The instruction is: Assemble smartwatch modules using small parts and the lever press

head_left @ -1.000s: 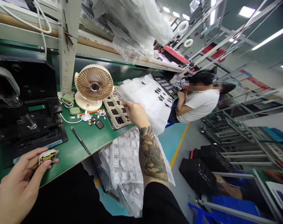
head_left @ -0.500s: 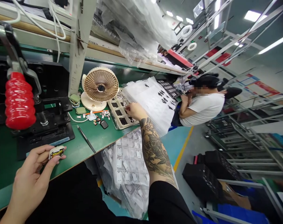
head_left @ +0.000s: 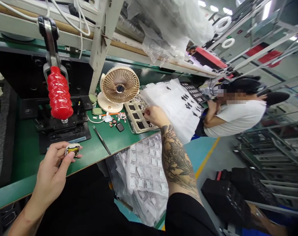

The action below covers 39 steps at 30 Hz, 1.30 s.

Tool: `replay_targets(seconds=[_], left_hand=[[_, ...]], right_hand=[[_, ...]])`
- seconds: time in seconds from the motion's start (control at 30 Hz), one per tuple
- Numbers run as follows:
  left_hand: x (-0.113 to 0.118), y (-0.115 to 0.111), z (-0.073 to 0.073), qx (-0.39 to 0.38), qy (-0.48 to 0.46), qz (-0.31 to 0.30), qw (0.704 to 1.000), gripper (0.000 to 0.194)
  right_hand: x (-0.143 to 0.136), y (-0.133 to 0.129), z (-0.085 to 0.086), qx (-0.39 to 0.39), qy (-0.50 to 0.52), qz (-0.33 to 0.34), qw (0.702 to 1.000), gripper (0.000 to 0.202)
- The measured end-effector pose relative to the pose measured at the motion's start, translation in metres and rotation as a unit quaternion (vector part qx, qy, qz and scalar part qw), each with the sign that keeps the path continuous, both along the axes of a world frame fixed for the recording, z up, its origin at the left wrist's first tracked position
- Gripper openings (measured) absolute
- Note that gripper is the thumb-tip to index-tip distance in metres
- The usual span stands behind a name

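In my left hand (head_left: 51,172) I hold a small open watch case (head_left: 72,149) between thumb and fingers, over the table's front edge. It has a pale rim, with something yellow and dark inside. My right hand (head_left: 155,116) reaches out over a cream compartment tray (head_left: 139,130) of small dark parts. Its fingers are pinched together at the tray's right-hand compartments; what is between them, if anything, is hidden. Black tweezers (head_left: 102,140) lie on the green table between my hands. Close to them are a small black rounded piece (head_left: 119,127) and scattered small parts.
A press with a red handle (head_left: 59,95) stands at left, beside a foam tray (head_left: 5,141) holding pale cases. A fan (head_left: 120,85) stands behind the parts. White sheets (head_left: 168,101) lie beyond the compartment tray; bagged trays (head_left: 145,170) sit below the edge. A co-worker (head_left: 237,114) sits at right.
The view has turned left, so everything sits further right and the foam tray shows. My left hand keeps hold of the watch case; my right hand stays at the compartment tray.
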State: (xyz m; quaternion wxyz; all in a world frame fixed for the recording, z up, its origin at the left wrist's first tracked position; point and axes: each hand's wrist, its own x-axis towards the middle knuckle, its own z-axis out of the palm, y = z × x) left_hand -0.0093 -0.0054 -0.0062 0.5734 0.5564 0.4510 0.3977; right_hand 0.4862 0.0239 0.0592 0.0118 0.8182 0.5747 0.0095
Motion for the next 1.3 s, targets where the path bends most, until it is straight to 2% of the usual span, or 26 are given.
replay_targets(seconds=[0.1,0.17,0.2,0.23,0.3,0.37,0.43,0.47,0.53,0.63,0.7,0.87,0.97,1.2,1.3], left_hand=[[-0.003,0.003,-0.004,0.028,0.02,-0.002,0.999,0.026],[-0.003,0.005,-0.005,0.061,0.029,-0.006,0.998,0.021],[-0.002,0.006,-0.004,0.08,0.025,-0.008,0.996,0.019],[-0.001,0.007,-0.003,0.096,0.013,-0.008,0.995,0.017],[0.001,0.009,0.001,0.103,-0.024,-0.011,0.994,0.015],[0.003,0.011,0.006,0.061,-0.069,-0.014,0.996,0.015],[0.003,0.011,0.008,0.005,-0.101,-0.025,0.995,0.014],[0.002,0.011,0.009,-0.011,-0.111,-0.029,0.993,0.015],[0.0,0.01,0.008,-0.02,-0.122,-0.036,0.992,0.021],[-0.003,0.009,0.003,-0.023,-0.131,-0.056,0.99,0.049],[-0.004,0.007,-0.001,-0.022,-0.143,-0.074,0.987,0.06],[-0.006,0.004,-0.009,-0.001,-0.152,-0.096,0.984,0.041],[-0.008,0.005,-0.011,0.003,-0.13,-0.106,0.986,0.04],[-0.007,0.007,-0.006,0.028,-0.147,-0.137,0.979,0.038],[-0.006,0.008,-0.004,0.033,-0.152,-0.14,0.978,0.037]], right_hand=[[-0.019,-0.02,0.009,0.084,0.011,-0.003,0.996,0.016],[-0.047,-0.034,0.012,0.164,0.051,0.018,0.985,0.016],[-0.065,-0.041,0.011,0.215,0.104,0.048,0.97,0.014],[-0.086,-0.046,0.009,0.266,0.177,0.09,0.943,0.012],[-0.131,-0.052,0.003,0.323,0.357,0.188,0.856,0.01],[-0.176,-0.053,-0.006,0.292,0.511,0.264,0.765,0.009],[-0.214,-0.048,-0.015,0.227,0.613,0.298,0.696,0.008],[-0.23,-0.044,-0.019,0.201,0.647,0.305,0.67,0.008],[-0.252,-0.036,-0.027,0.176,0.685,0.305,0.637,0.009],[-0.266,-0.026,-0.036,0.174,0.708,0.305,0.613,0.006],[-0.267,-0.024,-0.04,0.17,0.716,0.304,0.605,0.005],[-0.268,-0.023,-0.044,0.147,0.724,0.299,0.604,0.003],[-0.268,-0.022,-0.046,0.117,0.732,0.3,0.601,0.001],[-0.272,-0.022,-0.058,0.078,0.788,0.271,0.547,0.011],[-0.273,-0.021,-0.055,0.066,0.79,0.278,0.543,0.012]])
